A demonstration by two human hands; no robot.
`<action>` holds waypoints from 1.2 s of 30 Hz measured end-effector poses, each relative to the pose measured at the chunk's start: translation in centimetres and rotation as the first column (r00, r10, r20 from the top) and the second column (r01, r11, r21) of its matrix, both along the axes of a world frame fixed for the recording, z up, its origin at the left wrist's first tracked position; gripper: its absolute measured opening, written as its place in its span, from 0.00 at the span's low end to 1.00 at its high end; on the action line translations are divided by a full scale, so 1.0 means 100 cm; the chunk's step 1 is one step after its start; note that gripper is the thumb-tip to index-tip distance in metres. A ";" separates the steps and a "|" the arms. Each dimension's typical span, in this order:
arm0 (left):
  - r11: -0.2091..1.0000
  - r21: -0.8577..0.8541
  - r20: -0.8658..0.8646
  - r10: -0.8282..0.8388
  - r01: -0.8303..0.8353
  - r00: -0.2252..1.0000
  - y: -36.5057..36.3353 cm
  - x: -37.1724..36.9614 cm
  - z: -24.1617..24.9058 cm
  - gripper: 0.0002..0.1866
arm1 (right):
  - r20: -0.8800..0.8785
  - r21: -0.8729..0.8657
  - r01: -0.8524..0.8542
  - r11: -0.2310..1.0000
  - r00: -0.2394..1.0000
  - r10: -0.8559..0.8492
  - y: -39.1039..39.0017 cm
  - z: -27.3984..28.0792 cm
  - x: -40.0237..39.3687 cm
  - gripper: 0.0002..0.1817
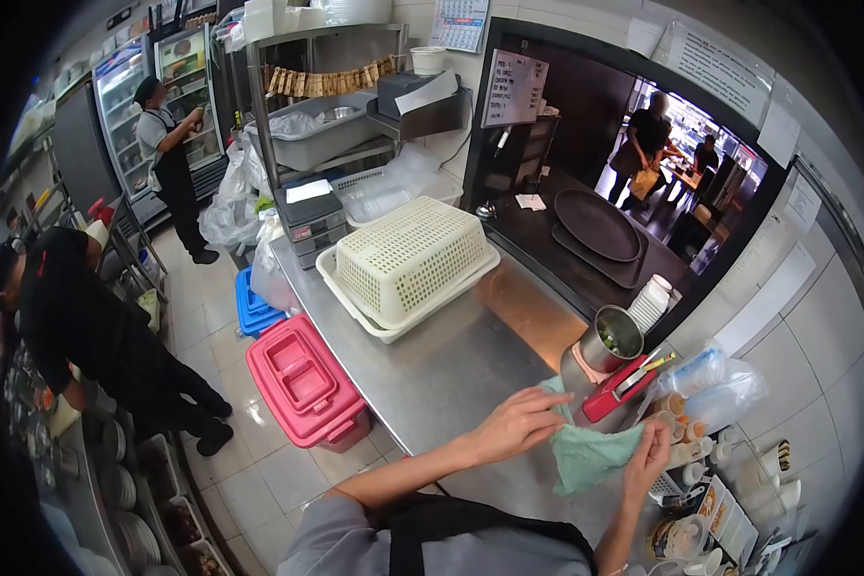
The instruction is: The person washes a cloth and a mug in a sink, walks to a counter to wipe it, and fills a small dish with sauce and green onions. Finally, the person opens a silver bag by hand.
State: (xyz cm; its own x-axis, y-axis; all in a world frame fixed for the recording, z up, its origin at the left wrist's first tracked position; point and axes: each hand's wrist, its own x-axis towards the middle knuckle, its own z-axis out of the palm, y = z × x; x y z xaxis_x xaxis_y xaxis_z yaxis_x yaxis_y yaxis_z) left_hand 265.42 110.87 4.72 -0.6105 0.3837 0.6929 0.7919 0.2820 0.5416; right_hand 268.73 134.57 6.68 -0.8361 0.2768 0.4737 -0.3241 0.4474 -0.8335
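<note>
A light green cloth (pixel 593 455) hangs between my two hands above the right end of the steel counter (pixel 451 384). My left hand (pixel 523 422) pinches its upper left part. The right edge of the cloth is gripped in the fingers of my right hand (pixel 651 449). Just beyond the cloth are a red holder (pixel 607 392) with utensils in it and a metal pot (pixel 614 336) with green pieces inside. Small bottles and containers (pixel 689 449) stand close to my right hand.
A cream perforated basket (pixel 408 254) lies upside down on a tray on the counter. A pink lidded bin (pixel 307 384) stands on the floor. Two people work at the left, and others are beyond the pass window, where dark round trays (pixel 595 226) lie.
</note>
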 end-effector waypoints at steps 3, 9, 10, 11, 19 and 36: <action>0.970 -0.036 0.271 -0.224 0.242 0.936 -0.010 0.001 0.009 0.07 | -0.171 -0.008 0.045 0.999 0.984 -0.046 -0.002 0.018 0.000 0.05; 0.635 0.761 0.625 -0.772 0.132 0.117 0.034 -0.018 -0.037 0.22 | -0.082 0.363 0.151 0.920 0.988 -0.130 -0.012 0.033 -0.045 0.06; 0.788 0.614 0.770 -0.612 0.049 0.179 0.051 0.001 -0.031 0.25 | -0.261 0.450 0.176 0.875 0.963 -0.059 -0.015 0.022 -0.062 0.07; 0.767 0.642 0.767 -0.642 -0.002 0.023 0.060 0.013 -0.047 0.26 | -0.286 0.565 0.246 0.787 0.954 -0.093 -0.023 0.016 -0.073 0.10; 0.789 0.578 0.744 -0.614 -0.209 -0.262 0.086 0.050 -0.057 0.28 | -0.401 -0.622 -0.686 0.379 0.694 0.598 -0.103 0.036 -0.046 0.28; 0.642 0.668 0.689 -0.341 -0.377 0.639 -0.026 -0.020 -0.048 0.24 | -0.424 -0.814 -0.580 -0.012 0.580 0.695 -0.105 -0.072 -0.009 0.33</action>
State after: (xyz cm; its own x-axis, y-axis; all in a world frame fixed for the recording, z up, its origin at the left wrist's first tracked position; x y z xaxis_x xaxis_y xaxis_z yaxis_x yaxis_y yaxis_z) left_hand 263.46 108.29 -0.05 -0.9993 -0.0212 0.0306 0.0370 -0.4611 0.8866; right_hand 267.87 124.09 -0.50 -0.9165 -0.2444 0.3167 0.0287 -0.8299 -0.5572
